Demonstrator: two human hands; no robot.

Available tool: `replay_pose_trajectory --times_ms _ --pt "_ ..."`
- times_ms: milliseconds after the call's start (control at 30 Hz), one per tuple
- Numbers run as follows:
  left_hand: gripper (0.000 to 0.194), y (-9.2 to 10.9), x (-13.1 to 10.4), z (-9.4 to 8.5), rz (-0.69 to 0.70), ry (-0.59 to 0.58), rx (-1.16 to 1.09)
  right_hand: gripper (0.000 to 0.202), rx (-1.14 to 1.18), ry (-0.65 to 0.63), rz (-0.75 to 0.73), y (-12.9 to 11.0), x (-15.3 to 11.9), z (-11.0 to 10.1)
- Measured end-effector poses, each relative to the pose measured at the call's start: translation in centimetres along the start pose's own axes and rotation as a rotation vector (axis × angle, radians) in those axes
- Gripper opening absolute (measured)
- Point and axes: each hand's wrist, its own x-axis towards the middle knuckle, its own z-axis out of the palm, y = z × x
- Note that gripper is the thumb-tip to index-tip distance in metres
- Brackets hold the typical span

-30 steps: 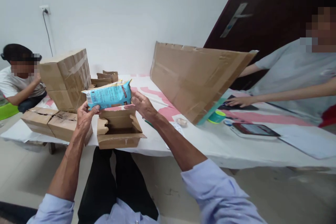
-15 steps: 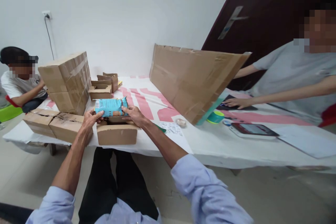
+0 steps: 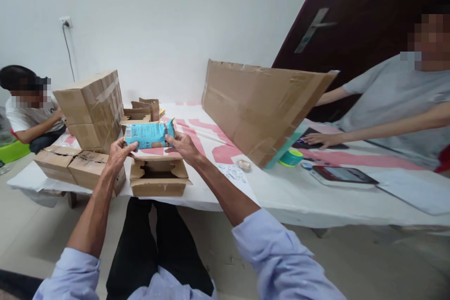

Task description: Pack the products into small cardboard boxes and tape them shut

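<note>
A light-blue snack packet (image 3: 150, 135) with printed text and a barcode is held up level between both hands. My left hand (image 3: 120, 151) pinches its left end, thumb on the front. At the other end, my right hand (image 3: 183, 146) grips the packet's lower right corner. Just below and nearer to me stands an open cardboard box (image 3: 159, 189) at the table edge, its flaps spread and its inside dark. Left of that box sit two taped cardboard boxes (image 3: 75, 165), close by my left forearm.
Stacked cartons (image 3: 87, 110) stand at the left, with small open boxes (image 3: 137, 115) behind the packet. A large cardboard panel (image 3: 260, 108) leans across the table. Right of it lie a tape roll (image 3: 290, 157) and a tablet-like device (image 3: 346, 174). One person sits at each side.
Both hands have lifted the packet slightly up and away from the open box, whose opening now shows more fully. The camera view has shifted a little.
</note>
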Motion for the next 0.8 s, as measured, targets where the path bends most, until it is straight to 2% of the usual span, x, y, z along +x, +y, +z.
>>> replay_pose_trajectory --times_ms 233,367,467,667,800 --pt "0.054 5.6 1.2 0.3 0.311 -0.062 -0.009 0.059 -0.025 -0.030 -0.338 -5.6 0.4 -0.5" --pt "0.058 8.1 2.2 0.6 0.407 -0.166 0.005 0.057 -0.052 0.005 -0.428 -6.8 1.0 -0.9" --pt "0.060 8.4 3.2 0.5 0.379 -0.239 0.028 0.057 -0.056 0.002 -0.418 -6.0 1.4 -1.2" --pt "0.053 6.6 5.1 0.5 0.290 -0.239 0.145 0.058 -0.051 -0.029 -0.347 -2.7 1.7 -2.1" --pt "0.068 5.5 6.5 0.8 0.283 -0.251 0.233 0.053 -0.037 0.029 -0.262 -0.1 1.9 -2.9"
